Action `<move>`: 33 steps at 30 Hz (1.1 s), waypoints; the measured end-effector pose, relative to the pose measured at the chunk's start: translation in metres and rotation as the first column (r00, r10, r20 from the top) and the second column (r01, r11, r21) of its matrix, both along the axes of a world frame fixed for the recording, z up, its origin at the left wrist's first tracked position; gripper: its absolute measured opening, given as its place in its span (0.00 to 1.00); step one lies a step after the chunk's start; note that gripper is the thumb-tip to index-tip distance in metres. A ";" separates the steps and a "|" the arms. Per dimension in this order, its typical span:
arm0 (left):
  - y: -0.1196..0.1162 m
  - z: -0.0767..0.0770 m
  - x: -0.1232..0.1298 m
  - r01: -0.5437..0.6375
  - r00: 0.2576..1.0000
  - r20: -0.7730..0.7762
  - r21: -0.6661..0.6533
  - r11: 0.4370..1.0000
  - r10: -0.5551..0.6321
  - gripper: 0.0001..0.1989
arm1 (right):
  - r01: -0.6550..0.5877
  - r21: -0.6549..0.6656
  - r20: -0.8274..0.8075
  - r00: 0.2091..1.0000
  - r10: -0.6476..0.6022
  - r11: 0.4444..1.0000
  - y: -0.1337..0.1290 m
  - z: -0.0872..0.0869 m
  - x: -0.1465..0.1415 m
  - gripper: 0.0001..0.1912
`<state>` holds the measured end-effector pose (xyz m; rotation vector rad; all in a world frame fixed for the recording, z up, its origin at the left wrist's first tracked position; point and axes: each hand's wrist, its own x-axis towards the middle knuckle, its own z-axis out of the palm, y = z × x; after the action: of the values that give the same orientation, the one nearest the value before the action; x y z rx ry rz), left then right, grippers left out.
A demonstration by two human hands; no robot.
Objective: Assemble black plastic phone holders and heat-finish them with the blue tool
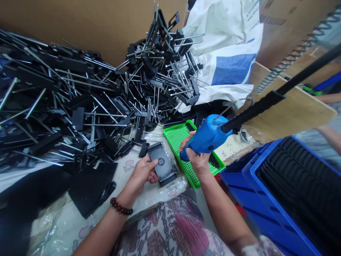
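My left hand (141, 174) grips a flat black plastic holder (161, 163) with a round embossed mark, its thumb lying on the face near the mark. The holder rests on a clear plastic sheet (173, 177). My right hand (194, 156) is wrapped around a blue handheld power tool (205, 137), whose nose points down and left over a green perforated tray (173, 133). A black sleeved cord (255, 106) runs up from the tool's rear. The tool's tip is hidden behind my fingers. A large heap of black plastic parts with metal rods (106, 103) lies just beyond my left hand.
Blue crates (266, 185) holding black ribbed parts stand at the right. A white woven sack with a blue panel (229, 60) lies behind the heap, in front of a cardboard sheet (66, 25). A coiled spring cord (290, 53) hangs upper right. Another person's forearm (330, 137) shows at the right edge.
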<state>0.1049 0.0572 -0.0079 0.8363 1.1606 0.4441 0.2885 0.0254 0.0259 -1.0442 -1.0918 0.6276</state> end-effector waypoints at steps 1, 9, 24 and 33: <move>0.001 0.000 0.000 0.005 1.000 0.003 -0.001 1.000 -0.005 0.24 | -0.008 -0.003 -0.001 1.000 0.008 1.000 0.000 0.000 0.000 0.22; 0.003 -0.001 0.002 0.020 1.000 -0.004 0.003 1.000 -0.020 0.22 | 0.047 0.029 0.007 0.999 -0.048 0.998 0.004 0.004 0.000 0.15; 0.000 -0.009 0.000 0.017 0.999 0.027 0.067 0.998 -0.019 0.16 | -0.181 0.064 -0.074 0.980 0.186 0.981 -0.018 0.032 -0.029 0.26; 0.000 -0.010 0.000 0.006 1.000 0.024 0.060 0.998 -0.008 0.18 | -0.155 -0.024 -0.052 0.987 0.153 0.988 -0.020 0.020 -0.035 0.30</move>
<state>0.1050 0.0575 -0.0182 0.8844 1.1265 0.4837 0.2531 0.0059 0.0462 -0.9683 -1.1295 0.7910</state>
